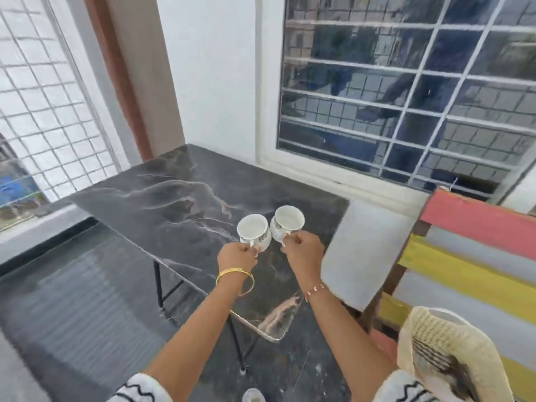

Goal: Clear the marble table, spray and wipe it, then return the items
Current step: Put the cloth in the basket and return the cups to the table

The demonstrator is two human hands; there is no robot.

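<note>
A dark marble table (pixel 179 195) with pale veins stands on thin black legs by the window. My left hand (pixel 236 256) grips the handle of a white patterned cup (pixel 254 232). My right hand (pixel 303 250) grips the handle of a second white cup (pixel 287 221). Both cups are upright, side by side, over the right part of the tabletop; I cannot tell whether they touch the marble. Both look empty inside.
A bench with red, yellow and white slats (pixel 470 256) stands to the right of the table. A cream knitted cloth with a dark smear (pixel 446 358) lies at lower right. A barred window (pixel 406 97) is behind the table. A small round object (pixel 253 396) sits on the floor.
</note>
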